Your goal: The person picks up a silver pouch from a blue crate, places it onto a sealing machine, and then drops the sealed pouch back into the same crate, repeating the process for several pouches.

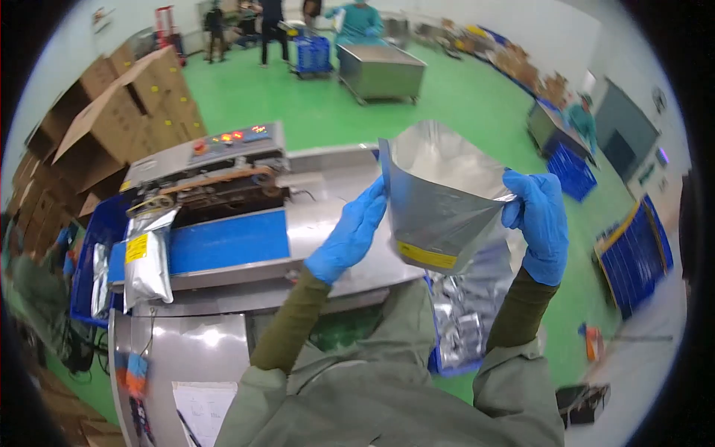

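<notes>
We look from head height, forward and down, in one wide round view; the left hand (348,237) and the right hand (542,220) are near.

One held pouch (439,212), one blue belt (231,246)

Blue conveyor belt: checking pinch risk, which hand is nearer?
Left. The left hand is right of the blue conveyor belt; the right hand is farther right, holding the silver pouch.

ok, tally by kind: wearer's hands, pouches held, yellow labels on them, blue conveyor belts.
Left hand and right hand: 2
Silver pouch, held: 1
Yellow label on it: 1
Blue conveyor belt: 1
Total: 5
</notes>
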{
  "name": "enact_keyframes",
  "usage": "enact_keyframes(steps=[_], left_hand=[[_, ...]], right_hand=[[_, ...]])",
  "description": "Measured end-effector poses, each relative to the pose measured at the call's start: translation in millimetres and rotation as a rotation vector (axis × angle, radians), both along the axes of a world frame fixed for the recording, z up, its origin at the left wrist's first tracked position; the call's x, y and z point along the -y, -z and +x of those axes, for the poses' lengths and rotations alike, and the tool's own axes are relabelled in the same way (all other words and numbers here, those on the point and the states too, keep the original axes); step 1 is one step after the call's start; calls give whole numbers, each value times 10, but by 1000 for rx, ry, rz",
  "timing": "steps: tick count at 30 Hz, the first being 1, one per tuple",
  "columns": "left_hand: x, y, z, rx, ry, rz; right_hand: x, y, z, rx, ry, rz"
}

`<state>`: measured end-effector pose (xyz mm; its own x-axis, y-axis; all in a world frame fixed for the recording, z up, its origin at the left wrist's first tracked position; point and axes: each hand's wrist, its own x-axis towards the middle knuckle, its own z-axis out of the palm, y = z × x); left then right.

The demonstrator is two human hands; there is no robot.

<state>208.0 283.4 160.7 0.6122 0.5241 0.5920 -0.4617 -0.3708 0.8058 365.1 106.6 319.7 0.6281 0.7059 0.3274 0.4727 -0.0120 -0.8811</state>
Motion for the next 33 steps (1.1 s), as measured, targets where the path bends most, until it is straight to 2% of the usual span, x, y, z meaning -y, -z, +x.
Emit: enact_keyframes(steps=[2, 3, 5, 6, 8, 9, 11, 12, 14, 15, 16, 18, 20, 22, 23, 24, 26, 28, 30, 32, 33], left_hand=[[-101, -204, -82, 90, -347, -55], [-165, -260, -177, 108, -372, -31], [-318, -251, -328, 76, -770, 129], [-453, -132, -402, 81, -787, 150], [-736, 147, -570, 194, -796, -118], [-728, 136, -632, 197, -812, -103], [-725, 69, -639, 193, -838, -85], [-743, 64, -616, 198, -844, -83], [-790, 91, -549, 142, -908, 20], [-820, 87, -597, 132, -810, -84], [-850, 76, -627, 131, -811, -77], [-885, 18, -686, 110, -662, -105], [-878, -81, -599, 280, -622, -28], [-924, -90, -675, -169, -380, -89], [-950, -109, -677, -238, -441, 90], [-978, -129, -701, -240, -440, 99], [-1010, -78, -836, -186, -443, -215], [-1270, 213, -828, -153, -414, -230], [-1399, 357, -729, 11, -510, -412], [-1483, 380, -638, 88, -486, -457], [-1527, 392, -635, 27, -473, -559]], right_hand=[[-283, -17, 19, -28, -95, 115], [-442, 4, 22, -105, -186, 104], [-836, 147, 67, -214, -290, 61], [-1009, 306, 178, -213, -310, 80], [-1325, 654, 430, -278, -646, 265], [-1439, 764, 318, -279, -664, 276], [-1582, 989, 58, -35, -459, 359], [-1662, 1192, 106, -64, -616, 194], [-1878, 1488, 248, 144, -639, 121], [-1856, 1479, 267, 143, -636, 129], [-1834, 1466, 281, 105, -591, 105], [-1835, 1429, 219, 68, -559, 86], [-1858, 1417, 77, -135, -621, 290], [-1906, 1468, 114, -60, -655, 227], [-1938, 1485, 140, 21, -680, 160], [-1959, 1493, 153, 21, -677, 168], [-1974, 1546, 185, 25, -565, 227], [-2148, 1788, 263, 18, -536, 216], [-2272, 1926, 285, 8, -508, 208], [-2386, 1926, 269, -285, -583, 249], [-2418, 1900, 273, -227, -547, 226]])
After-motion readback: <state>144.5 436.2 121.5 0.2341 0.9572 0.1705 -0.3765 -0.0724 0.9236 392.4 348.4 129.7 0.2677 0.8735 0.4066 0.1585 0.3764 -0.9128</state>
